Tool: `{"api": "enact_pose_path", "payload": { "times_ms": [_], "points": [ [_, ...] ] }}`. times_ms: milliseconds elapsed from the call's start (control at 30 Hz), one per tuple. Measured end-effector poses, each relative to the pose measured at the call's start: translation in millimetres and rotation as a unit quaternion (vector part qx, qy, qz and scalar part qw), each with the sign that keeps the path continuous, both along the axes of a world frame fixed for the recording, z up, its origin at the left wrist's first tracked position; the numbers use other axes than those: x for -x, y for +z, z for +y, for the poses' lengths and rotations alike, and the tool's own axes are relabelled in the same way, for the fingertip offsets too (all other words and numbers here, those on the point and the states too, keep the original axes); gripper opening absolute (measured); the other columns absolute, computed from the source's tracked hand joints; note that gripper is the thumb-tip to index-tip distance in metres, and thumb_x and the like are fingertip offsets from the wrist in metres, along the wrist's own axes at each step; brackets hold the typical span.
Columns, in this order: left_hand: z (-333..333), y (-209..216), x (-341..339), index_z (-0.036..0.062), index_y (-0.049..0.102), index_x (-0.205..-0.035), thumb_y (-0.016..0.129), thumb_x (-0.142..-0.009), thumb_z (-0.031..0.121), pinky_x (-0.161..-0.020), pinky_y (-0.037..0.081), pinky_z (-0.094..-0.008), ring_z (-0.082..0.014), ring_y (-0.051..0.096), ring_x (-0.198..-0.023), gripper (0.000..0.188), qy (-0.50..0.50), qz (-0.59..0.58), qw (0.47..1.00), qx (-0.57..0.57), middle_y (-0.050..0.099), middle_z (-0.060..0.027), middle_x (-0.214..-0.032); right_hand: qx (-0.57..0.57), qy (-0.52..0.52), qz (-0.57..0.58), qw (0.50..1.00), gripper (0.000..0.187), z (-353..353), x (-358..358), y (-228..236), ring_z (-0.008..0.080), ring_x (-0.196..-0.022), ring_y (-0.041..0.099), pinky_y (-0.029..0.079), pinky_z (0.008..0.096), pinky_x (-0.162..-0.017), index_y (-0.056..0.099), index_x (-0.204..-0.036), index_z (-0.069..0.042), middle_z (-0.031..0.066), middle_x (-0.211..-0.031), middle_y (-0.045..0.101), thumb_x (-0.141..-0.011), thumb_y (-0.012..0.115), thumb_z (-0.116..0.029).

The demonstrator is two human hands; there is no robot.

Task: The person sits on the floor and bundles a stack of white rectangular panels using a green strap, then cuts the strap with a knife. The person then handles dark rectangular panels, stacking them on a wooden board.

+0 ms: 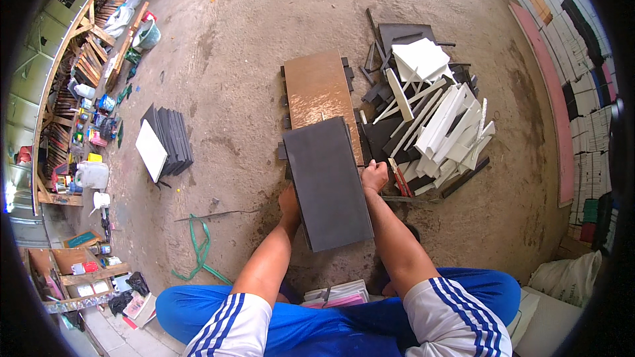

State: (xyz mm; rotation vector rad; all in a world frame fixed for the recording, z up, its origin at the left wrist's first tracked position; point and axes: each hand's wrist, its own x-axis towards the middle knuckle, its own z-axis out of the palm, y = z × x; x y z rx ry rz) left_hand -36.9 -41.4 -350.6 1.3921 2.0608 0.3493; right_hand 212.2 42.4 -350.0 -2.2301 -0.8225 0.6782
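In front of me a dark grey rectangular sheet (327,185), with other sheet edges showing under it, overlaps the near end of a shiny brown board (317,86). My left hand (288,206) is at the sheet's left edge, its fingers hidden behind it. By the right edge, my right hand (375,177) is closed; a thin dark bit shows between it and the sheet, too small to name. A red-handled tool (399,178) lies on the floor just right of that hand. Dark pieces (283,151) stick out from under the brown board's sides.
A heap of white and black offcuts (440,125) lies to the right. At left stands a leaning stack of dark sheets (173,139) with a white one in front. A green strap (200,244) curls on the concrete floor. Shelving with containers (92,175) lines the left wall.
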Motion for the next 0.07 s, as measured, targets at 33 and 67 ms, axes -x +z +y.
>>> {"api": "enact_pose_path", "payload": {
  "times_ms": [33,67],
  "points": [
    [-1.5,-1.5,-0.5,0.0076,0.072,-0.11,0.063,-0.093,0.034,-0.075,0.057,-0.0519,-0.0407,0.073,-0.09,0.033,0.037,-0.072,0.996,-0.023,0.075,-0.0174,-0.102,0.005,0.004,-0.017,1.0,0.026,0.3,-0.7,-3.4,0.0468,-0.091,0.067,0.049,0.0556,-0.083,0.063,-0.095,-0.001,0.0237,-0.091,0.071,-0.096,0.067,-0.027],
    [-1.2,-2.3,-0.9,0.0076,0.072,-0.11,0.063,-0.093,0.034,-0.075,0.057,-0.0519,-0.0407,0.073,-0.09,0.033,0.037,-0.073,0.996,-0.023,0.075,-0.0174,-0.102,0.01,0.008,-0.035,0.999,0.026,1.4,-0.6,-1.1,0.0469,-0.092,0.067,0.049,0.0558,-0.084,0.063,-0.096,-0.002,0.0234,-0.093,0.071,-0.096,0.067,-0.027]
  ]
}}
